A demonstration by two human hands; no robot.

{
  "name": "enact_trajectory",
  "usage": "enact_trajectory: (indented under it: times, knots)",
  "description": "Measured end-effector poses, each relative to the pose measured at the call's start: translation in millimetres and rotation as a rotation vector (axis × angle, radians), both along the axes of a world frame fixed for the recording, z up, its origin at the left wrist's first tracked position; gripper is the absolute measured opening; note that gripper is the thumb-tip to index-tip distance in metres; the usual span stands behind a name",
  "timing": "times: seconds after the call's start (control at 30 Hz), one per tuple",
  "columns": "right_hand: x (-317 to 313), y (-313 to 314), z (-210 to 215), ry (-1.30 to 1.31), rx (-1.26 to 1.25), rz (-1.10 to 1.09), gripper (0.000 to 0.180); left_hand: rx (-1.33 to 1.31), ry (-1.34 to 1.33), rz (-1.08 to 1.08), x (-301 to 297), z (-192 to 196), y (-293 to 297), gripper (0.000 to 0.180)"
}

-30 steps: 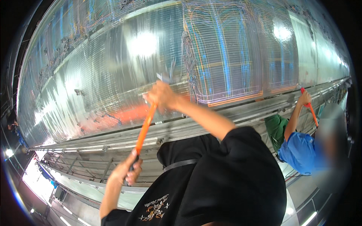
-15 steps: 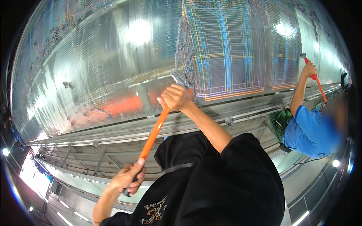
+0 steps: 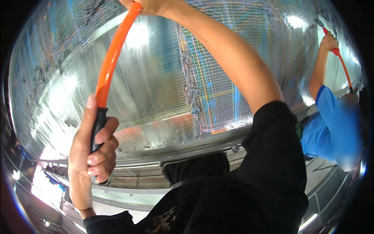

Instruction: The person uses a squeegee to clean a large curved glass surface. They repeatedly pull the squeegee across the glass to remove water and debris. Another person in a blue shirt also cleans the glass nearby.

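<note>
Clock positions taken from the centre of the head view. Long, slightly curved hand tool with a glossy orange shaft at ten o'clock, slanting from its black lower grip at nine o'clock up to the top edge. Left hand, between eight and nine o'clock: fingers wrapped round the black grip, thumb extended along it towards the orange shaft. Right hand, between eleven and twelve o'clock: clasped about the upper end of the shaft, partly cut off by the edge; exact finger placing impossible to tell. Right forearm arching from a black sleeve at three o'clock. Behind the tool: broad, glossy, streaked panel, with clumped grey residue in a ragged upright strip near the centre, towards twelve o'clock. Just beside the strip, at one o'clock: fine grid of blue, orange and green lines. Grey metal rail along the panel's lower edge, between six and eight o'clock. At three o'clock: co-worker in a blue shirt, raised hand at two o'clock, gripping a red-handled scraper-like tool.
</note>
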State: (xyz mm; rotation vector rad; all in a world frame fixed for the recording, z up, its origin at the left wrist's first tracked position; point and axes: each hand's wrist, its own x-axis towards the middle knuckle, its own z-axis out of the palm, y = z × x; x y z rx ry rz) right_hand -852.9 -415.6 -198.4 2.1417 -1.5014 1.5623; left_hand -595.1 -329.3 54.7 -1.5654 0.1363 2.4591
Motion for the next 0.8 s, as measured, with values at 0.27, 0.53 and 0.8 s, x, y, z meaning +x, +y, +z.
enact_trajectory:
  times: [0.27,0.53,0.8]
  knots:
    - [123.4,156.5,14.0,0.024,0.274,0.068,0.051,0.155,-0.305,0.035,94.5,44.5,130.7,0.066]
    - [284.2,443.3,48.1,-0.185,0.375,0.084,0.038,0.219,-0.235,-0.191,229.3,93.6,338.0,0.063]
    - [259.6,519.9,48.7,-0.193,0.395,0.044,0.032,0.151,-0.190,-0.391,221.2,85.2,387.0,0.063]
